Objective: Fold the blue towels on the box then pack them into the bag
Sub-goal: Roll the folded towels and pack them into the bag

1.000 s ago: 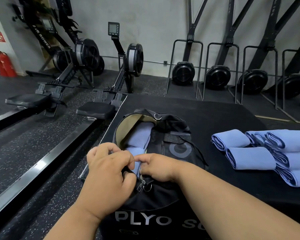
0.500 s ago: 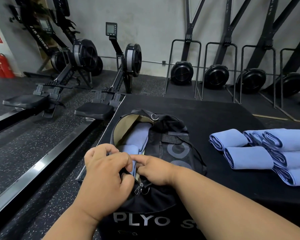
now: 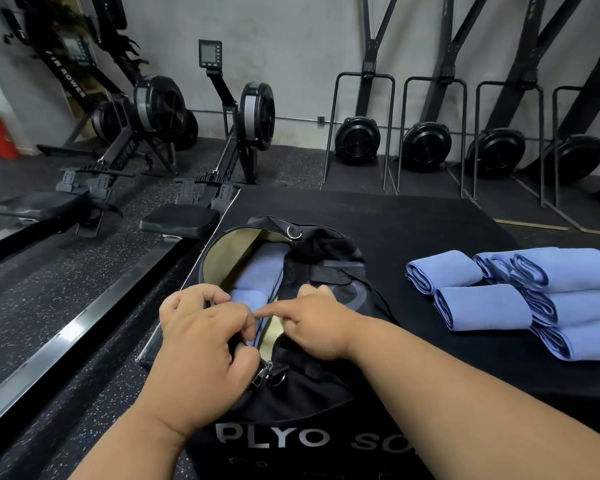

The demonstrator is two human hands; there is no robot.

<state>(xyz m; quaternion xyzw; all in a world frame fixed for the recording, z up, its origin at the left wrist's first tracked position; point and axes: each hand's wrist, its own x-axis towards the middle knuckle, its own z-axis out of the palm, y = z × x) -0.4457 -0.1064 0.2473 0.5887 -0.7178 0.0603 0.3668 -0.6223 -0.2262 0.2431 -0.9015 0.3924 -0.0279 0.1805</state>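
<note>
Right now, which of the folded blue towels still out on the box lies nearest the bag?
The single folded towel at the left end of the group, beside the bag. The others lie right of it, farther off.

The left hand (image 3: 201,344) covers the near edge of the bag (image 3: 312,386) opening, so what its fingertips grip is hidden. The towels inside the bag (image 3: 257,271) show only partly under the flap. The stack of folded towels (image 3: 551,296) is cut by the right edge. The box's lettering (image 3: 274,438) runs under the right forearm.
</note>
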